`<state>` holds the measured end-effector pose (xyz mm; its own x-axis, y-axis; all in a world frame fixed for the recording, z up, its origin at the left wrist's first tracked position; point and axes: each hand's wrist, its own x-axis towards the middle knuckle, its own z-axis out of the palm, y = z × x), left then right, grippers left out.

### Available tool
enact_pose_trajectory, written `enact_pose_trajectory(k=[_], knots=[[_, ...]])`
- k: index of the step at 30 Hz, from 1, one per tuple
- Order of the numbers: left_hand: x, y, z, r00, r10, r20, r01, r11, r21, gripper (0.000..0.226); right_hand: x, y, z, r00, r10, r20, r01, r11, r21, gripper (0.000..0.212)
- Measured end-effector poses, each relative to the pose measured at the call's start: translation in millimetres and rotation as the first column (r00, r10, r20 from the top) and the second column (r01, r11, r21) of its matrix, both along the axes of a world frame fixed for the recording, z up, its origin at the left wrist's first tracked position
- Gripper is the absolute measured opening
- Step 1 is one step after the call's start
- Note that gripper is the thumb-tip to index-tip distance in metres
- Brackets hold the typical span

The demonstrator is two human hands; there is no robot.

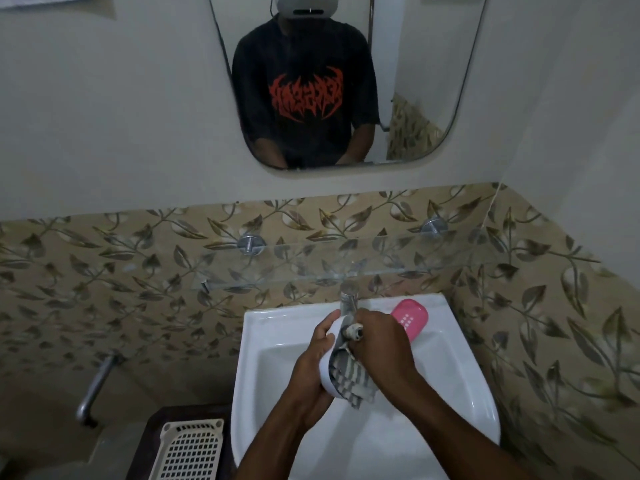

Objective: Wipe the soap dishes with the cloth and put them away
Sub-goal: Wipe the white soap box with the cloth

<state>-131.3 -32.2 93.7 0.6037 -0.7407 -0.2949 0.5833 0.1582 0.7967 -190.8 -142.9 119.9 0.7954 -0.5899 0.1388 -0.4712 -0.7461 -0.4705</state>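
Over the white sink point(464, 393), my left hand point(313, 362) grips a white soap dish point(329, 372) held on its edge. My right hand point(381, 344) presses a grey-and-white striped cloth point(349, 379) into the dish's hollow, fingers curled round the cloth. A pink soap dish point(410, 317) lies on the sink's back right rim, just behind my right hand.
A chrome tap point(348, 299) stands at the sink's back, right above my hands. A glass shelf point(346, 261) is fixed to the leaf-patterned tiles above it. A cream plastic basket point(192, 448) sits on a dark stand at the lower left. A mirror point(346, 81) hangs above.
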Motion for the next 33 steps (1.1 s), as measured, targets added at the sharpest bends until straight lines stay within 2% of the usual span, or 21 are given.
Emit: enact_pose_trajectory(k=[2, 4, 8, 11, 13, 16, 18, 20, 22, 25, 27, 29, 30, 31, 33], knots=[[2, 0, -3, 1.0, 0.015, 0.023, -0.015, 1.0, 0.012, 0.034, 6, 6, -2, 0.992, -0.05, 0.112, 0.048, 0.999, 0.023, 0.011], [10, 0, 0, 0.998, 0.049, 0.038, -0.05, 0.998, 0.033, 0.038, 8, 14, 5, 0.976, -0.041, 0.215, 0.008, 0.988, 0.153, 0.015], [39, 3, 6, 0.994, 0.094, -0.063, -0.094, 0.996, 0.008, 0.046, 4, 6, 22, 0.955, 0.22, 0.2, -0.282, 0.879, 0.384, 0.016], [55, -2, 11, 0.984, 0.171, -0.05, -0.163, 0.978, 0.127, 0.045, -7, -15, 25, 0.969, 0.115, 0.22, -0.196, 0.898, 0.395, 0.01], [59, -4, 13, 0.968, 0.247, -0.041, -0.24, 0.962, 0.128, 0.049, -15, -19, 27, 0.967, 0.056, 0.248, -0.171, 0.864, 0.473, 0.013], [59, -5, 17, 0.956, 0.294, -0.004, -0.293, 0.953, 0.08, 0.064, -17, -1, 31, 0.962, 0.132, 0.24, -0.242, 0.819, 0.519, 0.023], [57, -9, 20, 0.956, 0.291, 0.033, -0.293, 0.952, 0.091, 0.067, -14, 11, 29, 0.949, 0.119, 0.291, -0.257, 0.827, 0.5, 0.03], [52, -11, 24, 0.961, 0.276, 0.014, -0.276, 0.957, 0.091, 0.06, -11, 15, 29, 0.942, 0.085, 0.326, -0.246, 0.834, 0.494, 0.026], [47, -8, 29, 0.971, 0.237, -0.013, -0.234, 0.967, 0.097, 0.049, -9, 14, 30, 0.939, 0.107, 0.327, -0.278, 0.796, 0.537, 0.019], [50, 2, 32, 0.98, 0.189, -0.061, -0.183, 0.979, 0.085, 0.06, -11, 8, 41, 0.926, 0.113, 0.361, -0.342, 0.658, 0.671, 0.012], [56, 10, 38, 0.966, 0.22, -0.138, -0.214, 0.975, 0.061, 0.051, -14, -3, 51, 0.895, 0.086, 0.438, -0.424, 0.469, 0.775, 0.012], [64, 16, 45, 0.964, 0.2, -0.174, -0.201, 0.979, 0.012, 0.058, -14, -17, 59, 0.868, 0.068, 0.492, -0.491, 0.257, 0.832, 0.012], [67, 19, 53, 0.971, 0.173, -0.162, -0.178, 0.984, -0.017, 0.057, -13, -23, 61, 0.859, 0.058, 0.509, -0.51, 0.187, 0.84, 0.012], [70, 21, 62, 0.978, 0.153, -0.14, -0.16, 0.986, -0.04, 0.05, -12, -29, 64, 0.852, 0.04, 0.522, -0.522, 0.133, 0.842, 0.017], [76, 22, 78, 0.986, 0.118, -0.121, -0.132, 0.984, -0.117, 0.036, -6, -42, 64, 0.853, 0.002, 0.521, -0.518, 0.113, 0.848, 0.045]])
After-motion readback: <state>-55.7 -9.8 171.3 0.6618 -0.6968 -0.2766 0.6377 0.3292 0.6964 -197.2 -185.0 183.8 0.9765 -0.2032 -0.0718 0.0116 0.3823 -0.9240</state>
